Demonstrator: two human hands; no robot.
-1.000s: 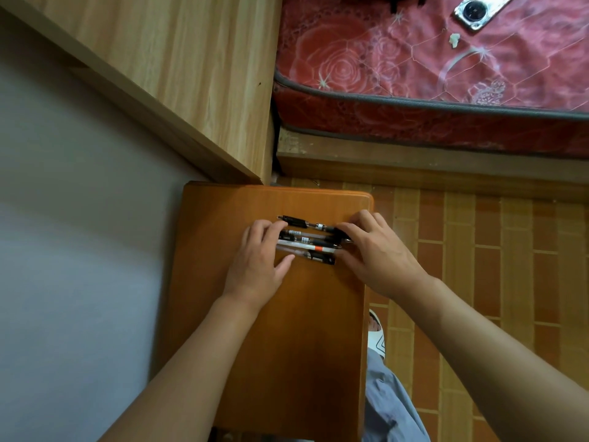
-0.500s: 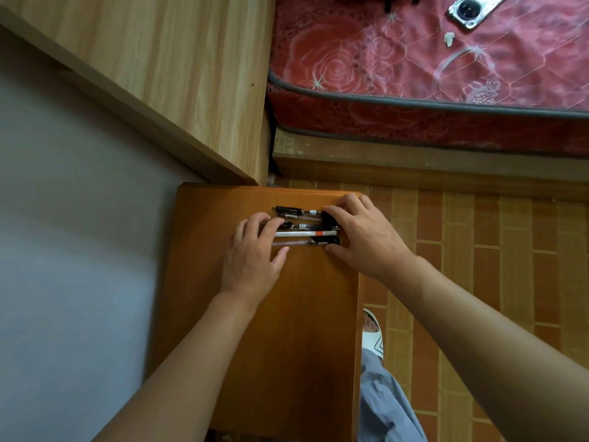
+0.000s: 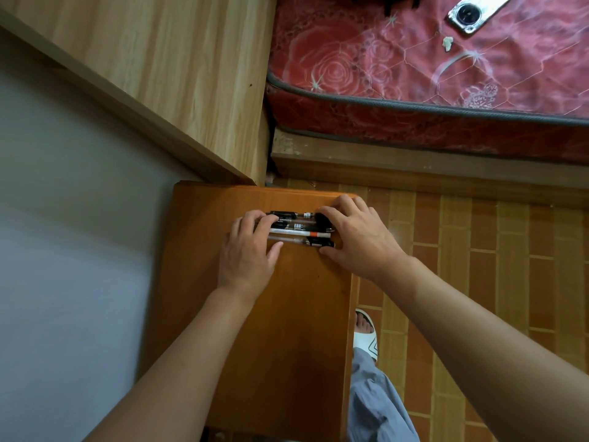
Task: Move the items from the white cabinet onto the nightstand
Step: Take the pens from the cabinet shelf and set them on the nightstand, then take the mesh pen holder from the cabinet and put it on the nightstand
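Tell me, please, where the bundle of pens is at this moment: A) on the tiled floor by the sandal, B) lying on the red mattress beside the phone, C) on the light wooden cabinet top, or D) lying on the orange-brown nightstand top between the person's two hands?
D: the pens lie in a row on the nightstand, with the left hand at one end and the right hand at the other.
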